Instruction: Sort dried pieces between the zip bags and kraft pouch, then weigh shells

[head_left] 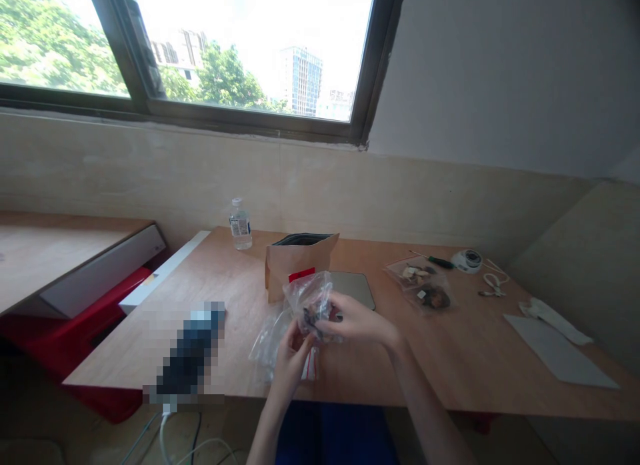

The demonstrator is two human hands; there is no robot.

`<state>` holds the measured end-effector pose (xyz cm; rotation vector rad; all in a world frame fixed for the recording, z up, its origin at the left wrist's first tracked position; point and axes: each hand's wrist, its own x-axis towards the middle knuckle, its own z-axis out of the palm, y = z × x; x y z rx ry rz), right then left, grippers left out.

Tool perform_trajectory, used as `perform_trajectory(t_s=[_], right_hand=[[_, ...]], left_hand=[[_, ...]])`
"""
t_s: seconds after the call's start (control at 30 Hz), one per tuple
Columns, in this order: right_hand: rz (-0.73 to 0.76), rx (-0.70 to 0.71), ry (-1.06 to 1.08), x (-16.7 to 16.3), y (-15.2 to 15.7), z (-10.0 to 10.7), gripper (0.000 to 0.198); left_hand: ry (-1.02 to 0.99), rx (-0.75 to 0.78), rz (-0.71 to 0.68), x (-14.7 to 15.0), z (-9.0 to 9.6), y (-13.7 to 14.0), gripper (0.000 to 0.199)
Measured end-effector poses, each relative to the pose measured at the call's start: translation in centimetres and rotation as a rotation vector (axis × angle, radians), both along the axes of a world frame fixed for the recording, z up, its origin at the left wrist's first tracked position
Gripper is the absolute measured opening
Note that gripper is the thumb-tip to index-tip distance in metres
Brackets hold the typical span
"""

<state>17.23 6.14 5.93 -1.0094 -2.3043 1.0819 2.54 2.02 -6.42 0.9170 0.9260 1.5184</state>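
Note:
Between my hands is a clear plastic bag (pixel 306 293) with small dark pieces inside and a red strip at its top. My right hand (pixel 345 321) wraps round the bag's right side. With its fingers closed at the lower left of the bag, my left hand (pixel 293 351) grips it too. Flat clear plastic bags (pixel 267 345) lie on the table just under and left of my left hand. Right behind the held bag stands a brown paper pouch (pixel 300 261), its top open. A grey flat plate (pixel 355 288) lies beside the pouch, partly hidden by my right hand.
Two filled clear bags (pixel 434 297) lie to the right, near a green-handled screwdriver (pixel 440 261) and a white dome camera (pixel 467 259). A white cable (pixel 494 285) and a white sheet (pixel 560 351) are farther right. A bottle (pixel 241 226) stands at the back left; a blurred object (pixel 187 351) lies front left.

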Motion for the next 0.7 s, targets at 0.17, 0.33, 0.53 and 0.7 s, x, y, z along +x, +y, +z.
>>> perform_trajectory(t_s=[0.17,0.33,0.53,0.7], right_hand=[[0.022,-0.076,0.021,0.3,0.4,-0.5,0.022],[0.032,-0.075,0.059,0.7,0.7,-0.5,0.022],[0.082,-0.125,0.088,0.4,0.7,0.3,0.035],[0.055,-0.074,0.101,-0.1,0.7,0.3,0.019]], left_hand=[[0.025,0.009,-0.006,-1.0,1.0,0.1,0.037],[-0.010,-0.039,-0.077,-1.4,1.7,-0.1,0.038],[-0.115,-0.060,-0.185,-1.2,1.8,-0.5,0.033],[-0.221,-0.085,-0.213,-1.0,2.0,-0.5,0.033]])
